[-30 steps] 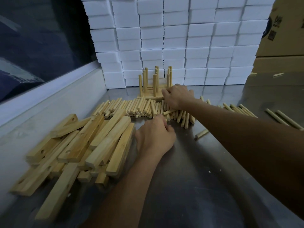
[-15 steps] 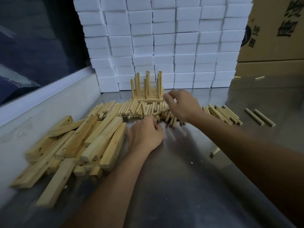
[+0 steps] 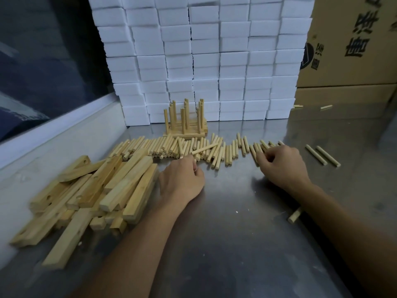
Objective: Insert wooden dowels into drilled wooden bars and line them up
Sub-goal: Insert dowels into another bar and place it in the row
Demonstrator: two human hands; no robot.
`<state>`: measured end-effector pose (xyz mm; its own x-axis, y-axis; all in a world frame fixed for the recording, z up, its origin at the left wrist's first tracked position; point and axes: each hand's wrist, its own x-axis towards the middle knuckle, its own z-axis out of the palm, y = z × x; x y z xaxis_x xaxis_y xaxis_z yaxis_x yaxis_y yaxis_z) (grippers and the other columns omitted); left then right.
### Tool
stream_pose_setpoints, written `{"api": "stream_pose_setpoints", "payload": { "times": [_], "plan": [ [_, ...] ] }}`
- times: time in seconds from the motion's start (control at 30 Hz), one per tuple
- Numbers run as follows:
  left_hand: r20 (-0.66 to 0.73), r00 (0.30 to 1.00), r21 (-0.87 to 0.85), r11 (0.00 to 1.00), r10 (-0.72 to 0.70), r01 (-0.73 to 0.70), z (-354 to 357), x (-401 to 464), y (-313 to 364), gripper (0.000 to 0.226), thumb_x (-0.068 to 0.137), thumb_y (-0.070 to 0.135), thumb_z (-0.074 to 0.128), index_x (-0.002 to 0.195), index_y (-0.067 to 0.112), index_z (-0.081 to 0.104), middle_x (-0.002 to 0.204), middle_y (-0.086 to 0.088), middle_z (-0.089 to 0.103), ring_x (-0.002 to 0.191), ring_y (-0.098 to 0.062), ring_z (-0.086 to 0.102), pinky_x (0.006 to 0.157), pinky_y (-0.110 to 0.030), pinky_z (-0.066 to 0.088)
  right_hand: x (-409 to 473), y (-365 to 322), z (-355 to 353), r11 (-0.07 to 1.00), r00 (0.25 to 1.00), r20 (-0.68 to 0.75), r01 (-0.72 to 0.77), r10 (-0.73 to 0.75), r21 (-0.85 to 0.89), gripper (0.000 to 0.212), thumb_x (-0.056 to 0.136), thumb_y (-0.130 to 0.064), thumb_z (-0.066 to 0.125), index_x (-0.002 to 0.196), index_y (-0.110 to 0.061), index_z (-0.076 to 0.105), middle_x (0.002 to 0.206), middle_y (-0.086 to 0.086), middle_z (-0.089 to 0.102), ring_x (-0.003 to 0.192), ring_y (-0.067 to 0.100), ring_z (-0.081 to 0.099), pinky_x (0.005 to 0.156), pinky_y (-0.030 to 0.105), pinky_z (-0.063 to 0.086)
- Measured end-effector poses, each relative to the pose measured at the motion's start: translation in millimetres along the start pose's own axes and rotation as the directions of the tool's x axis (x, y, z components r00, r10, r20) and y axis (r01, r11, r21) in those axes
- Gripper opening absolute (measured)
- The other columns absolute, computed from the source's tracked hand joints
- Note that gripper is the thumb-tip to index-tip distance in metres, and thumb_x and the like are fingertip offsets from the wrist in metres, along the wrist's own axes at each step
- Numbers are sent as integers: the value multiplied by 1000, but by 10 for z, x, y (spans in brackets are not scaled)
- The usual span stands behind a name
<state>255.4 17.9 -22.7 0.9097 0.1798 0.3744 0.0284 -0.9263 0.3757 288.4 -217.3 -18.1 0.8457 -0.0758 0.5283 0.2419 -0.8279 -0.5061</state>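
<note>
Bars (image 3: 90, 190) lie heaped at your far left on the metal table (image 3: 236, 244), drilled faces mostly up, so a fresh one sits close to your left hand (image 3: 182, 181) when you need it. That hand rests knuckles-up at the heap's right edge, fingers curled under at the near end of the loose dowels (image 3: 182, 147); it seems to pinch one dowel tip, though the fingers hide the contact, so you cannot be sure. The dowels run in a rough row across the middle, mostly parallel and end-on to you, which should make them easy to pluck singly. Behind the row, against the stacked white blocks (image 3: 214, 61), stand the finished bars (image 3: 187, 130) with dowels upright in them, lined up side by side out of your working space. Your right hand (image 3: 281, 166) sits at the row's right end, fingers bent onto the dowels there, apparently gathering some; whether it grips any is unclear. Two stray dowels (image 3: 322, 155) lie further right, another near your right forearm.
</note>
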Motion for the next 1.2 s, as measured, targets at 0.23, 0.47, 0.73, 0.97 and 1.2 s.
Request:
{"api": "stream_pose_setpoints", "payload": {
  "times": [0.23, 0.47, 0.73, 0.97, 1.2],
  "plan": [
    [-199, 976, 178, 983, 83, -48, -224, 25, 39, 10, 92, 29, 54, 86, 22, 58, 76, 4, 61, 70, -18, 54, 81, -39, 38, -6, -28, 43, 997, 997, 62, 47, -50, 57, 46, 95, -28, 61, 52, -9, 59, 47, 6, 55, 44, 18, 47, 49, 25, 37],
    [-146, 964, 405, 876, -223, 264, -459, 64, -32, 43, 82, 46, 64, 117, 20, 60, 131, -10, 52, 122, -30, 43, 98, -49, 31, -16, -28, 16, 996, 998, 59, 13, -18, 91, 47, 95, -29, 60, 56, -3, 61, 52, 13, 58, 53, 30, 56, 54, 37, 48],
    [-177, 978, 344, 925, -106, 163, -541, -9, 62, 17, 91, 2, 53, 102, 14, 59, 99, -9, 61, 91, -28, 53, 81, -41, 41, -15, -34, 7, 993, 998, 65, -6, -2, 118, 47, 95, -28, 61, 57, -1, 61, 53, 15, 58, 51, 27, 52, 52, 32, 44],
    [-296, 954, -489, 866, -52, -105, -638, 17, 337, 13, 89, 10, 68, 94, 21, 63, 90, 11, 65, 69, -7, 64, 54, -15, 47, -20, -38, 14, 992, 998, 55, -13, 6, 129, 46, 94, -29, 61, 55, -4, 60, 52, 12, 58, 48, 20, 51, 50, 27, 41],
    [292, 921, -942, 91, -257, 324, -383, -1, 372, 18, 90, -1, 65, 105, 9, 61, 85, -6, 77, 85, -17, 75, 82, -41, 60, -41, -97, 1, 980, 998, 45, 35, -44, 198, 45, 96, -31, 59, 59, -5, 63, 54, 11, 61, 55, 29, 58, 60, 41, 54]
  ]
}}
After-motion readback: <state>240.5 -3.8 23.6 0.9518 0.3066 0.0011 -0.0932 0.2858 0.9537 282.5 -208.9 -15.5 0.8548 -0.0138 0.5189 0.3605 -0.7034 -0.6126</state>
